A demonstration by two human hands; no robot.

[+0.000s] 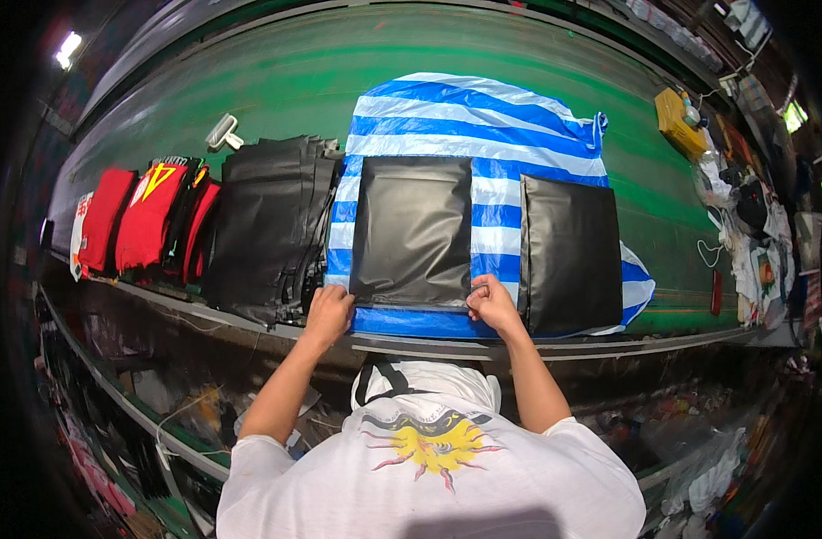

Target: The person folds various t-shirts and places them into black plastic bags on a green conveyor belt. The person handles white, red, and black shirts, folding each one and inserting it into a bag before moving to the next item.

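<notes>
A flat, shiny black plastic bag [413, 234] lies on a blue-and-white striped plastic sheet [465, 108], with a few creases across its lower half. My left hand [330, 313] pinches its near left corner. At the near right corner, the bent fingers of my right hand [493, 304] are closed on the edge. Just right of that hand, a second flat black bag [570, 256] rests partly on the striped sheet. To the left, beside my left hand, is a thick, uneven stack of black bags [269, 220]. The fingertips are partly hidden.
Folded red and black garments [146, 220] line the table's left side. A white-handled roller [223, 132] lies behind the black stack. On the right are a yellow box [680, 124] and piled cloth [754, 242]. The green table [285, 81] has a metal front edge.
</notes>
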